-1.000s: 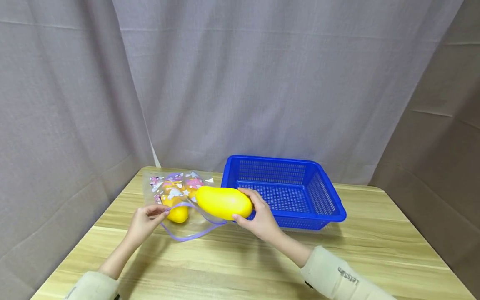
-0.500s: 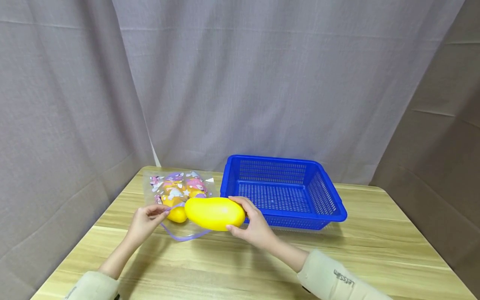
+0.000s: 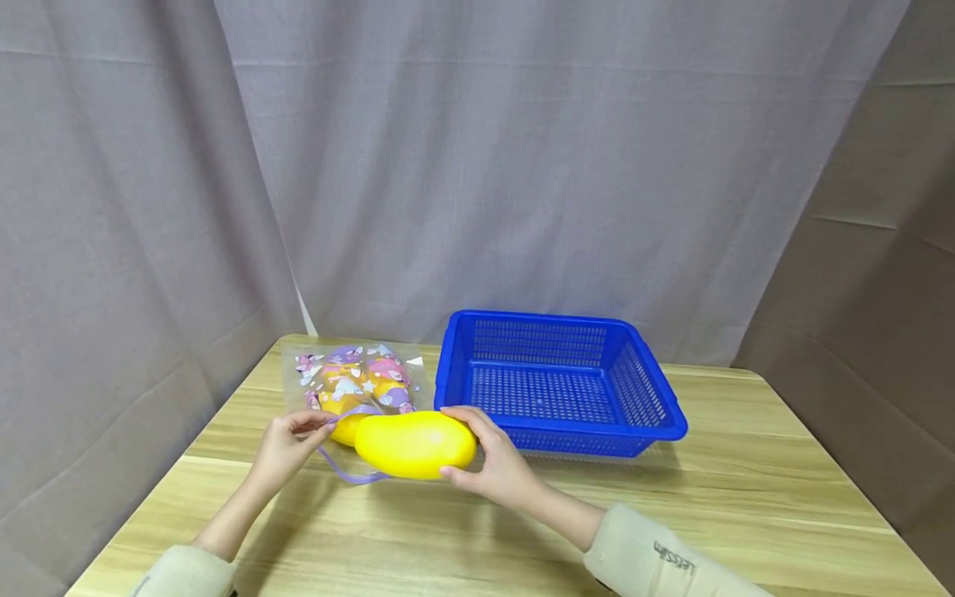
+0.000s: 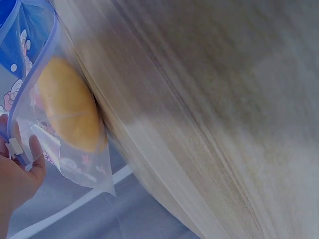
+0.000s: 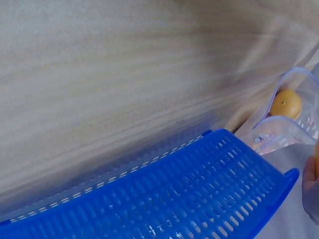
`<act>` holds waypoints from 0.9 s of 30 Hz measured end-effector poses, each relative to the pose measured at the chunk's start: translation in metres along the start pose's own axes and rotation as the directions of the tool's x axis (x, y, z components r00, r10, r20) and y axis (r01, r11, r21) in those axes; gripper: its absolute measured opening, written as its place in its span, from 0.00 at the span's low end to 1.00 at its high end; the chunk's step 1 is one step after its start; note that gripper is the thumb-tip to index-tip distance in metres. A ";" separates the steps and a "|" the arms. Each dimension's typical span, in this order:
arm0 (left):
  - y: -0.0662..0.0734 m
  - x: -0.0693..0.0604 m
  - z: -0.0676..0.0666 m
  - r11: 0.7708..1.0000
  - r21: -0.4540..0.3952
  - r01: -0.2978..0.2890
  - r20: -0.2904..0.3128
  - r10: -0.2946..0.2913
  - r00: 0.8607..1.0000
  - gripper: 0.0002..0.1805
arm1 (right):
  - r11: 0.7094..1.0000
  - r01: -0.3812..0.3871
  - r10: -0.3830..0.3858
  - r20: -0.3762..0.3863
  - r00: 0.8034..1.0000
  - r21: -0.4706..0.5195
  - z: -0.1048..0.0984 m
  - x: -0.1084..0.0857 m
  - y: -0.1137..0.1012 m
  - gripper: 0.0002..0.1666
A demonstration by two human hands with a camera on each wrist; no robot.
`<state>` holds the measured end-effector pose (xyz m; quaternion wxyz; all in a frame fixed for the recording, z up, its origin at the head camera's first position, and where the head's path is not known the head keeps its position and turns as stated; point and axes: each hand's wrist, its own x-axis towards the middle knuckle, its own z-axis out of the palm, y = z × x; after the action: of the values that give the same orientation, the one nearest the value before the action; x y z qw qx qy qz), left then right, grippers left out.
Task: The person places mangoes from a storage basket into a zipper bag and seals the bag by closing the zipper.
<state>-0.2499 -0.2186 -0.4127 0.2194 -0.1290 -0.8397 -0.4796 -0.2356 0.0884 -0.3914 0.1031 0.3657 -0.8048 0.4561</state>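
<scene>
A large yellow mango (image 3: 414,445) is gripped by my right hand (image 3: 498,466), thumb below and fingers over its right end. It hangs in front of a clear zip bag (image 3: 346,386) with pink and purple cartoon prints, covering part of the bag's mouth. My left hand (image 3: 289,448) pinches the purple zip edge, close to a white slider (image 4: 15,147) in the left wrist view. Inside the bag lie more yellow-orange fruits; one mango (image 4: 70,107) shows near the mouth. The right wrist view catches the bag's mouth standing apart, with only my right fingers (image 5: 310,177) at the edge.
A blue plastic basket (image 3: 545,315) with perforated walls and no contents stands right of the bag, at the back of the wooden table (image 3: 709,497). Grey curtains (image 3: 522,166) hang behind and along both sides.
My right hand has brought the mango left and nearer to me, from beside the basket to across the bag's mouth. The left hand keeps its pinch on the zip edge.
</scene>
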 end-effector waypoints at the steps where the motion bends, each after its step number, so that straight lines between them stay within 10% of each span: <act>1: 0.000 0.000 0.000 1.000 0.001 -0.001 -0.001 0.001 1.000 0.05 | 1.000 -0.004 0.004 0.007 1.000 -0.009 0.001 0.000 0.000 0.38; 27: 0.001 -0.001 -0.002 1.000 0.008 0.005 -0.008 -0.005 1.000 0.05 | 0.975 -0.102 0.128 0.124 0.984 -0.196 0.028 -0.005 0.002 0.34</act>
<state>-0.2478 -0.2202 -0.4117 0.2221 -0.1240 -0.8410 -0.4775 -0.2287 0.0690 -0.4113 0.0558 0.3371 -0.8693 0.3572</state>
